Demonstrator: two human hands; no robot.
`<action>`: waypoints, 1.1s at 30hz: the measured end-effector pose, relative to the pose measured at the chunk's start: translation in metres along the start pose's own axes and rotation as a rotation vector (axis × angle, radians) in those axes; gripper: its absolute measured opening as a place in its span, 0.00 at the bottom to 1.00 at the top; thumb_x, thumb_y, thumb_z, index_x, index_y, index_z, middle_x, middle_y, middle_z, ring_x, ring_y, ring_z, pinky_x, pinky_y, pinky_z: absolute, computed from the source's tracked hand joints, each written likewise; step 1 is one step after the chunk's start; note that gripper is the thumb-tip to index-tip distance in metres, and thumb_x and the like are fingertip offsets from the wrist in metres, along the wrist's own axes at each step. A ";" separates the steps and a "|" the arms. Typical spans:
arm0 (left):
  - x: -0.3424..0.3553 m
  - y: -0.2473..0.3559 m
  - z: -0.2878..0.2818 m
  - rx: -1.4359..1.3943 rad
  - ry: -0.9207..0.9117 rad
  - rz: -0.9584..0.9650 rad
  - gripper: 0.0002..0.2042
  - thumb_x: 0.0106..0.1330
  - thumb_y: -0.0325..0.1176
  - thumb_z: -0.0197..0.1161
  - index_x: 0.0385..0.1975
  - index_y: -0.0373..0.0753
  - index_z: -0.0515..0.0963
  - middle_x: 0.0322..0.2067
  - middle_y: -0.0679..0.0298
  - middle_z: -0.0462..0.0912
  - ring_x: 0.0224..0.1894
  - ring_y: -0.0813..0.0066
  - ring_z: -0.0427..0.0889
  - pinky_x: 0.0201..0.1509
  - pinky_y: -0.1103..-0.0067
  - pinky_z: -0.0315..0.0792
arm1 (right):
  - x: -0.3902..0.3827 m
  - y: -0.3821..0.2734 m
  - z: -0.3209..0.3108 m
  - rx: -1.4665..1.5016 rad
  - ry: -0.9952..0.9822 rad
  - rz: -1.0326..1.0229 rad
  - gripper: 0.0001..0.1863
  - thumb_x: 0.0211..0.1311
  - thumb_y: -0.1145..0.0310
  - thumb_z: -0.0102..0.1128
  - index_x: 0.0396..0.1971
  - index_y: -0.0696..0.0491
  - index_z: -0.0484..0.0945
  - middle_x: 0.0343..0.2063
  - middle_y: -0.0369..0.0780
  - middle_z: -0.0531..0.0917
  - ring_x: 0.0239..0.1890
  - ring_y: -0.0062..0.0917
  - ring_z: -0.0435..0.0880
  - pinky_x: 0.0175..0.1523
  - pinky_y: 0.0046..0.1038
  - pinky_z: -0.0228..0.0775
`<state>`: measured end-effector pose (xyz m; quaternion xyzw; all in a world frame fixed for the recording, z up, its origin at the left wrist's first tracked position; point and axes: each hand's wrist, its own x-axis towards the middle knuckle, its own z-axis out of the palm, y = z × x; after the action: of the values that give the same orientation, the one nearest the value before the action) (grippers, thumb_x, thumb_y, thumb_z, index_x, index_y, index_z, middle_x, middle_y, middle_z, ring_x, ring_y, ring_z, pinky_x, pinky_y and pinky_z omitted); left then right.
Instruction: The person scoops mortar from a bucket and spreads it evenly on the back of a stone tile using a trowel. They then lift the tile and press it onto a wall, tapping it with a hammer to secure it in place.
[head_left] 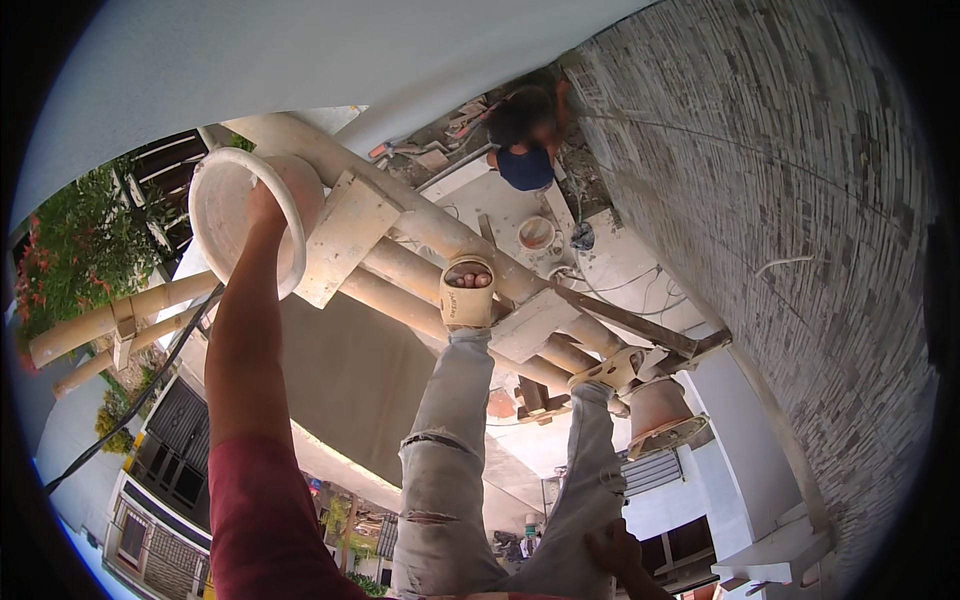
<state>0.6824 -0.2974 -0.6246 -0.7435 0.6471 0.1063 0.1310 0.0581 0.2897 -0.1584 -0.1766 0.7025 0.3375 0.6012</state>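
Note:
My left hand (264, 206) reaches into a pale, plaster-smeared bucket (304, 255), which is tipped with its mouth toward me at the left. The fingers look closed, with a small whitish bit at their tips, and the bucket wall behind makes what they hold hard to make out. Low in the view my right hand (612, 548) rests against the thigh of my torn grey jeans (440, 510), its fingers loosely bent and nothing visible in them. Under the bucket, a square board (350, 235) lies across thick bamboo poles (430, 225).
My sandalled feet stand on the poles, high above the ground. A second bucket (665, 415) sits near my right foot. Below, a person (525, 150) crouches by rubble, near a small bucket (536, 234) and loose cables. A stone-clad wall (760, 200) rises on the right.

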 end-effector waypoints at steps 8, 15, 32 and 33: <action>-0.073 0.057 -0.138 -0.092 0.114 -0.037 0.17 0.69 0.36 0.52 0.53 0.33 0.73 0.47 0.40 0.82 0.50 0.37 0.80 0.52 0.51 0.72 | 0.004 0.011 0.018 0.165 0.116 -0.035 0.39 0.57 0.34 0.63 0.52 0.54 0.66 0.40 0.52 0.85 0.45 0.49 0.86 0.50 0.46 0.77; -0.209 -0.009 -0.177 0.254 0.068 0.016 0.14 0.68 0.34 0.55 0.47 0.32 0.79 0.39 0.50 0.86 0.41 0.54 0.85 0.45 0.62 0.78 | 0.009 0.058 0.022 0.328 0.177 -0.221 0.39 0.64 0.34 0.50 0.59 0.55 0.69 0.48 0.51 0.84 0.51 0.45 0.85 0.55 0.45 0.76; -0.433 0.503 -0.264 -0.323 -0.186 1.335 0.12 0.53 0.29 0.65 0.37 0.37 0.86 0.37 0.54 0.87 0.40 0.57 0.85 0.48 0.66 0.79 | -0.006 0.263 -0.046 1.298 1.034 -0.193 0.17 0.62 0.57 0.62 0.44 0.53 0.83 0.38 0.48 0.86 0.42 0.43 0.86 0.48 0.40 0.78; -0.431 0.512 -0.265 -0.272 -0.184 1.401 0.12 0.51 0.27 0.66 0.37 0.37 0.86 0.37 0.54 0.87 0.39 0.56 0.85 0.47 0.65 0.79 | 0.008 0.298 -0.032 1.135 1.356 -0.208 0.16 0.63 0.61 0.61 0.45 0.56 0.81 0.36 0.50 0.86 0.41 0.44 0.86 0.46 0.39 0.77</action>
<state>0.1126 -0.0488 -0.2625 -0.1512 0.9395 0.3073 -0.0078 -0.1617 0.4804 -0.0867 -0.0765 0.9491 -0.2949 0.0804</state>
